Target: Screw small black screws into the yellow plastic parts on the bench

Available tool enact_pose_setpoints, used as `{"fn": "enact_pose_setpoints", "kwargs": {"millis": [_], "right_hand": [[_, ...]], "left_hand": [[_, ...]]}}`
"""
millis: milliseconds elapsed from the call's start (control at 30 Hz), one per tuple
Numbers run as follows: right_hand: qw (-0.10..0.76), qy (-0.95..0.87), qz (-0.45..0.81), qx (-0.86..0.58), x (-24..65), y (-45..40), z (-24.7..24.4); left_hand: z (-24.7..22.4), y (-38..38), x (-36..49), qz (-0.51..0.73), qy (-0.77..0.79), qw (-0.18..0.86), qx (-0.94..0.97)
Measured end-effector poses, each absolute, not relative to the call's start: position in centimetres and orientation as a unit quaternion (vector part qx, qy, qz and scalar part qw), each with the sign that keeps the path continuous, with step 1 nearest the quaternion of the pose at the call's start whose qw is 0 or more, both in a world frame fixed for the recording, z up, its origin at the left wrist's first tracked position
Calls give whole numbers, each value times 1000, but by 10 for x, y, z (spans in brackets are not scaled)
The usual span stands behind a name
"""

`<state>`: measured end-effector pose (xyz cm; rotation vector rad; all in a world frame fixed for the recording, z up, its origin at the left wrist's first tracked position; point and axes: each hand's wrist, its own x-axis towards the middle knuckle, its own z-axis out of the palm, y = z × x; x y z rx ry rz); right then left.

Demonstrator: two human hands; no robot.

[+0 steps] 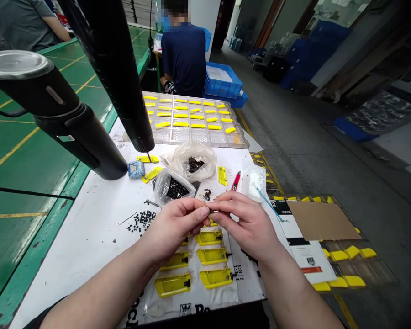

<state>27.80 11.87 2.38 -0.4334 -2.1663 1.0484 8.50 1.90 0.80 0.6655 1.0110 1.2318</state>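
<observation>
My left hand (pixel 178 224) and my right hand (pixel 246 224) meet at the fingertips above the table, both pinched closed. Whatever lies between them is small, dark and mostly covered by the fingers. Below the hands, yellow plastic covers (pixel 215 278) with small black fittings lie in two columns on a plastic sheet. Two clear bags stand just beyond the hands: one bag (pixel 205 151) holds dark bits, the other bag (pixel 157 189) holds black beads. Loose black beads (pixel 142 222) are scattered to the left, and a few black pieces (pixel 207 195) lie ahead.
A black electric screwdriver (pixel 123 73) hangs beside a large black tumbler (pixel 85 132). Near the bags lie a red utility knife (pixel 236 181) and more yellow covers (pixel 222 176). Behind stands a compartment tray (pixel 192 136) of yellow parts. A seated person (pixel 185 55) is farther back.
</observation>
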Motion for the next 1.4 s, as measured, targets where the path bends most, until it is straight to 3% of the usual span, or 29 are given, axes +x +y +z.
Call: {"fn": "enact_pose_setpoints", "kwargs": {"millis": [300,833,1067,1400], "right_hand": [[400,-866,263,-148,275,117,25],[425,-859,241,-153,276,105,23],[410,-822,293,-265,277,106,15],[390,-876,231,-164,278,110,25]], "left_hand": [[14,19,85,546,449,641,300],[16,16,93,544,413,665,301],[18,17,92,562,449,637,275],[18,17,87,552,388,703,225]]}}
